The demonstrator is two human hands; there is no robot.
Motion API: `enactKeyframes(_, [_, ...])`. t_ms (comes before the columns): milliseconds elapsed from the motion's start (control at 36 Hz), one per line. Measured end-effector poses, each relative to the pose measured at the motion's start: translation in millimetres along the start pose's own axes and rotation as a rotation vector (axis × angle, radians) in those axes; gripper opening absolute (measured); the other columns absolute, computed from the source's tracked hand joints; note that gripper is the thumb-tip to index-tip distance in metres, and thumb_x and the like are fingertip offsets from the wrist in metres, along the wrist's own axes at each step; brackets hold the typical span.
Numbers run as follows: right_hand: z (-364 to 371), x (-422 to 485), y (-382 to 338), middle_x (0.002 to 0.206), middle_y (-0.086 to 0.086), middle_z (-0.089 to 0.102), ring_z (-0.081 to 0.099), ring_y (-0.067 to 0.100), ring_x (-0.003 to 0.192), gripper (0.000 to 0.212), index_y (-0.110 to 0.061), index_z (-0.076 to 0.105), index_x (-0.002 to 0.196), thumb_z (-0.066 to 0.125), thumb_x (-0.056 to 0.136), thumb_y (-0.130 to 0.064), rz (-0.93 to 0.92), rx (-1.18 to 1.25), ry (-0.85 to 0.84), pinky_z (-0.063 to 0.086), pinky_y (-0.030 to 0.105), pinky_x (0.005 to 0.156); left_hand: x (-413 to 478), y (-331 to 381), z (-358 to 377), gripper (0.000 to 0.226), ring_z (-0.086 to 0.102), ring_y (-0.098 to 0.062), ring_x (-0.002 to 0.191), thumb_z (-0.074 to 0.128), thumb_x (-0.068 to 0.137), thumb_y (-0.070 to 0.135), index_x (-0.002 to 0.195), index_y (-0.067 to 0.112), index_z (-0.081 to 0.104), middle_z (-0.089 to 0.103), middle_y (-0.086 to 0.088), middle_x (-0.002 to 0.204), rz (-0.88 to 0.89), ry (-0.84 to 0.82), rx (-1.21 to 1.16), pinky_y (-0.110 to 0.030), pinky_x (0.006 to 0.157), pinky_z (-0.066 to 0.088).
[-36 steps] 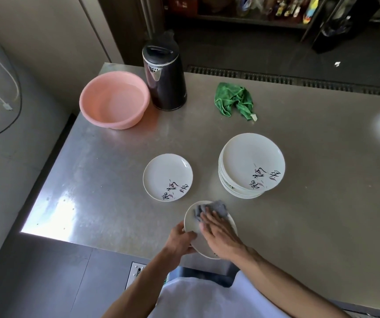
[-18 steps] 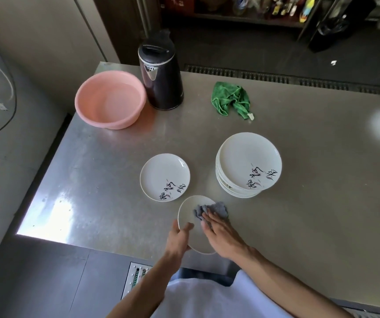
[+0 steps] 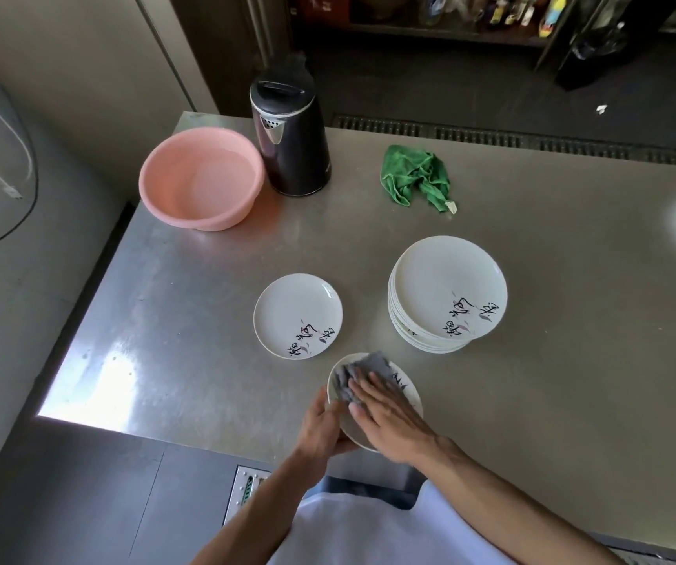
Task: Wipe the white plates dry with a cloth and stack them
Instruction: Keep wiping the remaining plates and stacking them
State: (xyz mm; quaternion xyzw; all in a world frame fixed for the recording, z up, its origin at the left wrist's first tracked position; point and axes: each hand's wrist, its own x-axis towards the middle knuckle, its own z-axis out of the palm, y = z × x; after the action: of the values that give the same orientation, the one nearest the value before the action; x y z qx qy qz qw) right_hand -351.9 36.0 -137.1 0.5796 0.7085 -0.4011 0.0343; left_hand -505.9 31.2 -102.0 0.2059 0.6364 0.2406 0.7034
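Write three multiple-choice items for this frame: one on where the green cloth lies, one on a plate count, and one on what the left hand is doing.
1. Where does the green cloth lie?
A. On a back shelf.
B. On the table, right of the kettle.
C. On the floor.

2. How many plates lie singly on the table, outside the stack and the hands?
A. None.
B. One.
C. Three.

3. What is the left hand doing?
A. Lying flat on the table.
B. Holding the green cloth.
C. Gripping the rim of the held plate.

Answers:
1 B: the green cloth sits crumpled on bare steel beside the kettle.
2 B: a single plate lies left of the stack.
3 C: it steadies the held plate while the right hand presses the grey cloth onto it.
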Motion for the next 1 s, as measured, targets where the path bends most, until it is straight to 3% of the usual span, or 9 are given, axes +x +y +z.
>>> enactKeyframes(194, [-22, -8, 16, 0.167, -0.01, 0.006, 0.009, 0.017, 0.153, 0.06, -0.023, 0.02, 0.159, 0.018, 0.105, -0.049, 0.212, -0.194, 0.019, 0.005, 0.041, 0.124, 6, 2, -2, 0.025, 0.073, -0.036, 0.099, 0.046, 0.105, 0.018, 0.121, 0.024, 0.064, 0.071, -0.015, 0.113, -0.013, 0.083, -0.051, -0.041, 0.065, 0.062])
enactKeyframes(306, [-28, -32, 22, 0.163, -0.007, 0.026, 0.021, 0.017, 0.151, 0.054, -0.022, 0.036, 0.153, 0.023, 0.107, -0.045, 0.065, -0.144, 0.053, 0.004, 0.037, 0.123, 12, 13, 0, 0.023, 0.071, -0.033, 0.097, 0.043, 0.107, 0.018, 0.12, 0.021, 0.062, 0.069, -0.013, 0.111, 0.008, 0.095, -0.076, -0.041, 0.063, 0.062])
enactKeyframes(417, [-32, -55, 11, 0.139, -0.003, 0.06, 0.051, 0.014, 0.132, 0.046, -0.017, 0.064, 0.132, 0.037, 0.105, -0.043, -0.21, -0.074, 0.245, 0.011, 0.016, 0.117, 15, 21, 1, 0.027, 0.072, -0.04, 0.102, 0.038, 0.109, 0.018, 0.128, 0.013, 0.056, 0.069, -0.023, 0.118, 0.023, 0.04, -0.074, -0.05, 0.076, 0.063])
enactKeyframes(500, [-36, -58, 1, 0.134, -0.003, 0.065, 0.057, 0.014, 0.125, 0.054, -0.016, 0.065, 0.13, 0.041, 0.101, -0.054, -0.315, -0.043, 0.226, 0.026, 0.021, 0.116, 15, 23, 4, 0.032, 0.071, -0.042, 0.105, 0.033, 0.109, 0.018, 0.134, 0.012, 0.053, 0.07, -0.024, 0.118, 0.026, -0.016, -0.058, -0.054, 0.084, 0.061])
enactKeyframes(583, [-43, -52, 1, 0.132, -0.006, 0.065, 0.06, 0.013, 0.12, 0.044, -0.018, 0.066, 0.128, 0.055, 0.094, -0.044, -0.312, -0.095, 0.222, 0.04, 0.032, 0.109, 13, 27, 6, 0.038, 0.07, -0.041, 0.107, 0.031, 0.109, 0.015, 0.141, 0.029, 0.046, 0.069, -0.022, 0.124, 0.002, -0.059, -0.102, -0.055, 0.086, 0.06])
enactKeyframes(667, [-55, -51, -1, 0.107, -0.005, 0.071, 0.066, 0.018, 0.098, 0.021, -0.018, 0.07, 0.109, 0.059, 0.093, -0.025, -0.296, -0.073, 0.304, 0.052, 0.039, 0.087, 13, 31, 7, 0.056, 0.073, -0.033, 0.096, 0.033, 0.109, 0.018, 0.142, 0.06, 0.018, 0.067, -0.021, 0.128, -0.029, -0.115, -0.139, -0.046, 0.077, 0.062])
enactKeyframes(778, [-77, -53, -4, 0.082, -0.007, 0.065, 0.053, 0.004, 0.07, 0.003, -0.02, 0.066, 0.092, 0.068, 0.09, -0.019, -0.26, 0.139, 0.419, 0.048, 0.027, 0.066, 10, 39, 6, 0.03, 0.073, -0.032, 0.088, 0.042, 0.108, 0.04, 0.137, 0.035, 0.05, 0.072, -0.019, 0.101, 0.047, -0.137, -0.032, -0.042, 0.075, 0.061])
enactKeyframes(861, [-93, -53, -1, 0.076, -0.01, 0.062, 0.049, -0.002, 0.063, 0.01, -0.014, 0.07, 0.099, 0.072, 0.09, -0.021, -0.125, 0.312, 0.427, 0.04, 0.016, 0.06, 7, 43, -3, 0.042, 0.062, -0.026, 0.103, 0.054, 0.097, 0.059, 0.127, 0.03, 0.061, 0.06, -0.008, 0.111, 0.225, -0.142, 0.159, -0.039, 0.086, 0.061])
enactKeyframes(1000, [-112, -49, 8, 0.092, -0.004, 0.072, 0.065, 0.014, 0.088, 0.013, -0.021, 0.072, 0.105, 0.068, 0.093, -0.02, -0.047, 0.477, 0.373, 0.051, 0.03, 0.081, 16, 41, -12, 0.015, 0.052, -0.034, 0.119, 0.072, 0.095, 0.014, 0.108, 0.007, 0.069, 0.052, -0.012, 0.118, 0.558, -0.1, 0.513, -0.046, 0.102, 0.049])
